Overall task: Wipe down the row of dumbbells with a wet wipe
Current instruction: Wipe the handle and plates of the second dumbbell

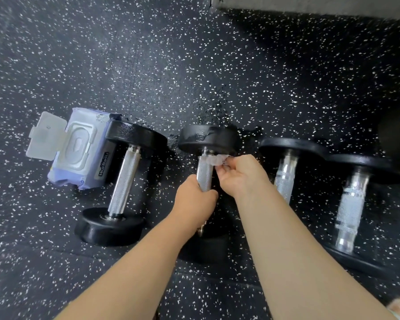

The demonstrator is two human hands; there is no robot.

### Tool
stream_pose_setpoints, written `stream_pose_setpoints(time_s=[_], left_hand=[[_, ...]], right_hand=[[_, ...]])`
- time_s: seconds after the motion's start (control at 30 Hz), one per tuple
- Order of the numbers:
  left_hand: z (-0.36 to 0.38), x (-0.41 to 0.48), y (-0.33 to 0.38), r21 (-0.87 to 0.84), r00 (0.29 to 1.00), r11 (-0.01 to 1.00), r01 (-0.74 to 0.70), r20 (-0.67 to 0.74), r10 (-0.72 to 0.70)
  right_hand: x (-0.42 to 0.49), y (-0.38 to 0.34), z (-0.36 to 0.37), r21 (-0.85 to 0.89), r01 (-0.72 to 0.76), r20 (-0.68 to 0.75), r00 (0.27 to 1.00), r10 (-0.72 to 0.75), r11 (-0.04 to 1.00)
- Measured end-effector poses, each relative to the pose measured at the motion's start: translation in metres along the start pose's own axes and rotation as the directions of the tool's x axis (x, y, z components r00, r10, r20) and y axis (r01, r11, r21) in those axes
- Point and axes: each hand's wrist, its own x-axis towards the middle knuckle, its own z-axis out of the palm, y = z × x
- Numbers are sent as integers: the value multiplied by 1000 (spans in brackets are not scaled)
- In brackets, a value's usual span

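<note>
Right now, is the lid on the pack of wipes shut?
No, the clear lid of the pack of wipes is flipped open and lies to the pack's left.

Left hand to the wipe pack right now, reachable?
Probably not at once: the left hand grips the second dumbbell's handle, and the leftmost dumbbell lies between it and the wipe pack.

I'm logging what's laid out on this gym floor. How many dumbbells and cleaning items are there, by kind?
Black dumbbells with knurled steel handles: 4
Lavender soft pack of wet wipes, white flip lid open: 1
Crumpled white wet wipe: 1
Total: 6
</note>
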Motion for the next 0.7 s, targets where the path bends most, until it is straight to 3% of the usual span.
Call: stream_pose_setpoints(time_s=[0.13,0.23,0.33,0.4,0.5,0.7], left_hand=[[4,-7,4,-94,996,995,-37,76,44],[5,-6,12,-98,996,994,-56,65,63],[7,-7,13,-107,996,993,-54,65,62],[8,-9,10,-104,997,994,-29,72,37],[7,-12,5,-130,995,992,1,98,12],[7,-14,8,-181,988,983,18,155,11]], right_hand=[[-11,-4,0,-22,39,-79,996,-41,999],[-42,-14,-9,37,82,25,996,-83,996],[-66,-23,-15,-119,65,87,995,-55,991],[-63,-19,-14,14,104,66,992,-105,994],[-47,-13,-10,123,-20,-18,1000,22,992],[-33,-5,-6,79,-49,-64,996,54,996]])
